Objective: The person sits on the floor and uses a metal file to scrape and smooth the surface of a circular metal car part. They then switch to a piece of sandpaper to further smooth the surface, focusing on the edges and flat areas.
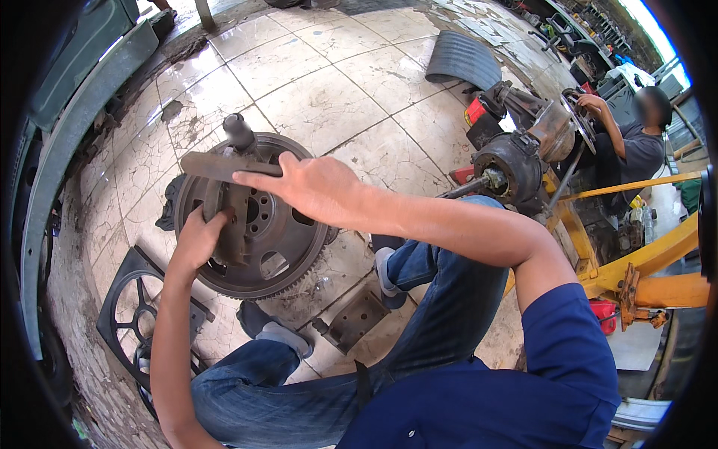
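1 flat brn bar (pixel 217 168) clamped in R hand (pixel 310 185), 1 dull pc (pixel 234 241) in L hand (pixel 200 238), 1 wheel (pixel 301 250) below

Head camera: left one of two wide fisheyes, worn on the head
Facing: steeply down and forward, picture upright
Blue shirt (pixel 486 408) and jeans (pixel 441 307): closest, toward the lower edge
Left hand (pixel 199 239), right hand (pixel 318 187): a little farther off, left of centre
Tiled floor (pixel 329 97): seen from above, running away toward the top
Co-worker (pixel 639 153): well beyond, near the right rim
Fisheye rim: black, round, bending straight edges
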Tool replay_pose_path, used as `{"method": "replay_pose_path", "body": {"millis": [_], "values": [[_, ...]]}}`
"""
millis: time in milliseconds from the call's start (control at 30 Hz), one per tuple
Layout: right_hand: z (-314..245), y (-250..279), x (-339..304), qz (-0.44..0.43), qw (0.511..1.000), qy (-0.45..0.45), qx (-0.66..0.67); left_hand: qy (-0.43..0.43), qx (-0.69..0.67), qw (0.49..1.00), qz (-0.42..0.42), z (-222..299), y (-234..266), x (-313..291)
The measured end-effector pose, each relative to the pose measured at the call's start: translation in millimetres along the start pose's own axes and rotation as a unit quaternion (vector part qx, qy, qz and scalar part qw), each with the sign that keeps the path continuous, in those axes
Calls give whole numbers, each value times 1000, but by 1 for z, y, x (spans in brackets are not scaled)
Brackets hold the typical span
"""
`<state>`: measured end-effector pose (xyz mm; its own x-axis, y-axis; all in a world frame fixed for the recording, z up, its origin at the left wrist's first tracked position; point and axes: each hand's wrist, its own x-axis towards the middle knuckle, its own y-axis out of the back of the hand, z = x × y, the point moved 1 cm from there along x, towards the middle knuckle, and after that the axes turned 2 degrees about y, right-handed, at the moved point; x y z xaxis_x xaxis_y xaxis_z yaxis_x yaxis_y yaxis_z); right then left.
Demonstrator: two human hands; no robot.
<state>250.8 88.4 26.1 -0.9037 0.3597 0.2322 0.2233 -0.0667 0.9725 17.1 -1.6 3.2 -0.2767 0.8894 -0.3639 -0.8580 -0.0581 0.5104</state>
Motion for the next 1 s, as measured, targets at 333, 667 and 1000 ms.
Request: {"method": "replay_pose_path", "body": {"millis": [333,667,1000], "values": [[7,1,1,17,997,-10,76,1,0,1000,-3,0,0,0],[4,2,3,-9,997,-39,64,14,10,1000,-2,-4,2,2],[0,6,0,-3,995,-34,90,16,8,1000,2,-6,2,2]]}}
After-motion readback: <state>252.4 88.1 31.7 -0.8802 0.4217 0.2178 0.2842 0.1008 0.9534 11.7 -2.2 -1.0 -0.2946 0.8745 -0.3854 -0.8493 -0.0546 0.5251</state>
